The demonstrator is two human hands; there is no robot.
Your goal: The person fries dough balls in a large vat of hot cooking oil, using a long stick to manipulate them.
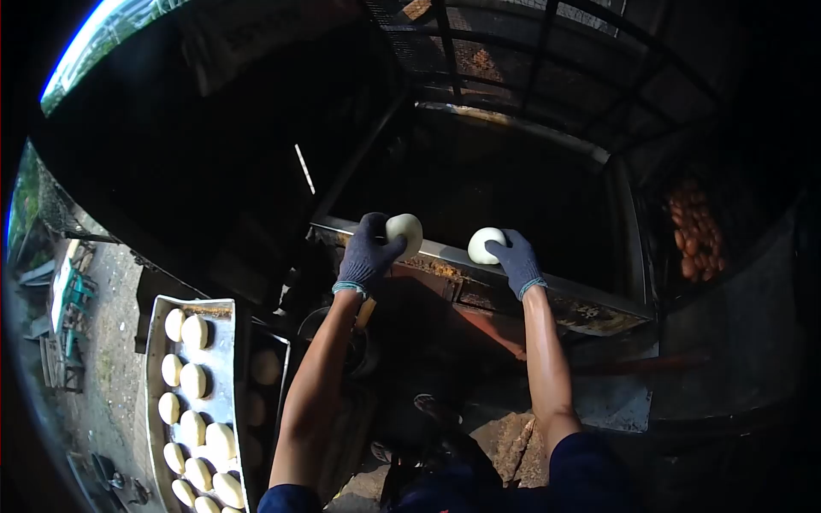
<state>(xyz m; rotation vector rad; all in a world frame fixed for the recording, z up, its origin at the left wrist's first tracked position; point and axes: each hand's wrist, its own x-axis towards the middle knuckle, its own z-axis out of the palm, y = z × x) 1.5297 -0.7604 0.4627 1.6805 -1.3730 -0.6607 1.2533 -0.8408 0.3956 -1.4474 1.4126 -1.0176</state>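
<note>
- Because the metal tray stands at the person's left, its pale rounds lie within easy reach; they sit in loose rows, probably spaced against sticking, though several crowd together toward the tray's near end, which runs out of view.
- The left forearm passes beside the tray's right edge, a narrow dark strip between them, so that side looks the tighter one for elbow movement.
- The left hand, gloved, is clamped on one round at the basin's near edge, left of its middle; the thumb lies across the near side, a grip that seems to steady it without covering its broad face.
- The right hand, also gloved, is clamped on another round farther right along that edge, held from its right side with the thumb toward the person. Whether either round touches the rim, I cannot tell.
- The hands are well apart, leaving a bare stretch of the basin's near edge between them.
- Beyond that edge, the basin opens wide and dark to its far corners; its contents cannot be made out.
- A barred grille bounds the far edge, while orange-brown pieces lie heaped outside the right edge.
</note>
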